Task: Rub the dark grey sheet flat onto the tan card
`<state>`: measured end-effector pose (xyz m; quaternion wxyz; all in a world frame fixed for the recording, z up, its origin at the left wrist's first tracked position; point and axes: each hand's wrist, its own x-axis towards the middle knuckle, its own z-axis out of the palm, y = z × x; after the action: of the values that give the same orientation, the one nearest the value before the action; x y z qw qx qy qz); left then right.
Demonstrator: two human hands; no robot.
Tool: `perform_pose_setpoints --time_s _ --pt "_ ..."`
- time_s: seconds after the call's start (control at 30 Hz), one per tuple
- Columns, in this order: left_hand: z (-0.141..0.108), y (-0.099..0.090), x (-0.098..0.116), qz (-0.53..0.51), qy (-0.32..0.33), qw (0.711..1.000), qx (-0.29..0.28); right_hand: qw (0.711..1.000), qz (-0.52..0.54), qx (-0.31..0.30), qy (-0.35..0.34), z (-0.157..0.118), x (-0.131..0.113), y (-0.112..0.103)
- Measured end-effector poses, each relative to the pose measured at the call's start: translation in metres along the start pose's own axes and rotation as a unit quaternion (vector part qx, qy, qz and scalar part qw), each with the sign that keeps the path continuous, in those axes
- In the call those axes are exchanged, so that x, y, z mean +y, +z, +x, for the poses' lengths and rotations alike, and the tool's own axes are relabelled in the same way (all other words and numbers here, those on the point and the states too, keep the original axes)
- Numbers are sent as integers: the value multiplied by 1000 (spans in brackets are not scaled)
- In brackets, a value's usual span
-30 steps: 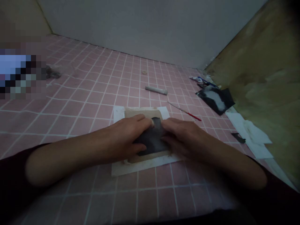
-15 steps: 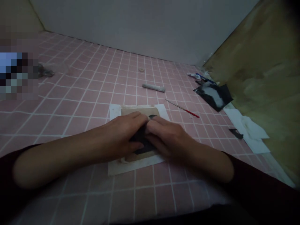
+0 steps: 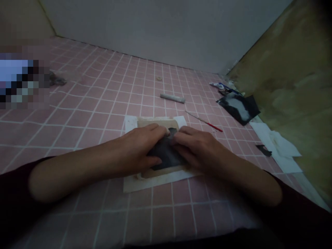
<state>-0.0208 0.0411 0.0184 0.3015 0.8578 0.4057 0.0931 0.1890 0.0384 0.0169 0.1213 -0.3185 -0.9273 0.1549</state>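
A dark grey sheet [image 3: 167,154] lies on a tan rectangular piece [image 3: 158,122], which rests on white paper [image 3: 131,185]. My left hand [image 3: 145,145] is over the left side of the dark sheet, thumb and forefinger spread apart along it. Close to the left fingertips is a small pale bit [image 3: 168,132], too small to name. My right hand [image 3: 195,145] is at the sheet's right side with its fingers curled together against it. Whatever those fingers may hold is hidden.
Beyond the paper lie a grey rod [image 3: 172,98], a thin red-handled tool [image 3: 207,124] and a small ring [image 3: 159,78]. To the right are a black sheet with a whitish patch [image 3: 240,107], a dark scrap [image 3: 264,150] and white paper [image 3: 287,141]. Pink checked cloth [image 3: 103,107] covers the table.
My right hand has moved right, away from the left hand, so more of the dark sheet shows between them. The left hand stays in about the same place on the sheet.
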Motion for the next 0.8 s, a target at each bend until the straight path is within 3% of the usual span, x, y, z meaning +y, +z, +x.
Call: perform_pose_setpoints --time_s 0.2,0.33,0.4,0.53,0.7,0.8 --pt "-1 -4 -7 -26 19 999 -21 997 64 -38 -26 -8 -16 -2" --pt "-4 -8 -8 -22 23 998 -54 998 28 -60 17 -10 -15 -6" --pt "-5 -8 -9 -15 31 998 -57 998 31 -50 19 -9 -16 -3" --pt "-5 -8 -12 29 27 999 -19 997 68 -4 -38 -5 -22 6" --pt "-4 -15 -16 56 43 997 -40 996 24 -78 26 -9 -22 -3" --pt "-3 -15 -20 48 57 996 -45 999 24 -45 9 -9 -24 1"
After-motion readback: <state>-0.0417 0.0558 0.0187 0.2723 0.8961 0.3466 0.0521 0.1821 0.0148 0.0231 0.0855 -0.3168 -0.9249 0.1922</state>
